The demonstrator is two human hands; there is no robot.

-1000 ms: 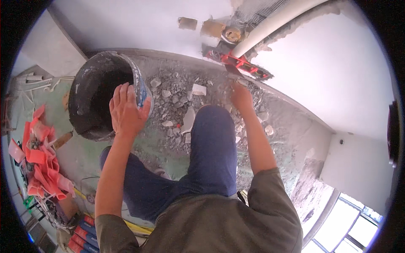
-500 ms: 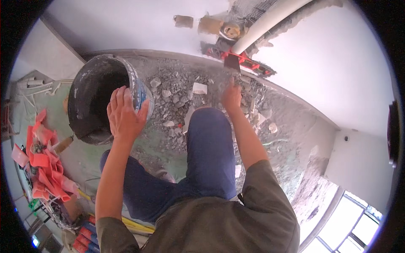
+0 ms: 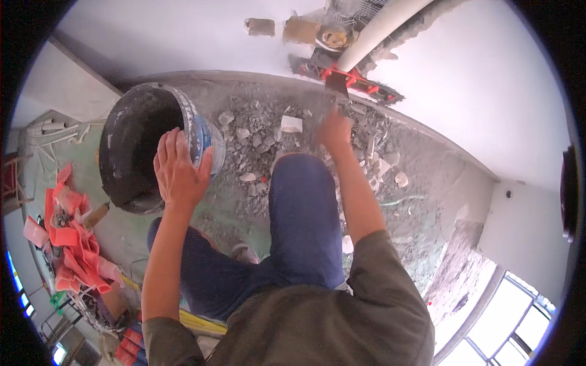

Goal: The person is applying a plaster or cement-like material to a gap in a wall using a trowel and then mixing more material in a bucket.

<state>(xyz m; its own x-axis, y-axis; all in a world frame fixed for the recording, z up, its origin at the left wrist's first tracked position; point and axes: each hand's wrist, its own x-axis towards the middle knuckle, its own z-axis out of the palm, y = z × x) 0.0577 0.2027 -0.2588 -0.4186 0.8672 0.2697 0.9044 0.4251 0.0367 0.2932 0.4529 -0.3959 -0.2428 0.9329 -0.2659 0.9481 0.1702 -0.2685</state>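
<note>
Fingers of the left hand (image 3: 177,171) grip the bucket (image 3: 146,146) rim; right hand (image 3: 334,129) (blurred) clasps a scraper (image 3: 336,87).

right hand (image 3: 334,129) blurred | its tool (image 3: 336,87) unclear | bucket (image 3: 131,131) contents dark

Matt, mortar-crusted plastic bucket (image 3: 146,152); rough grey rubble (image 3: 268,131); smooth white plastic pipe (image 3: 381,27).

Concrete floor (image 3: 427,201), strewn with grey rubble (image 3: 262,137) along the wall; dark bucket (image 3: 143,152) tilted there, red scraps (image 3: 70,241) heaped well apart.
</note>
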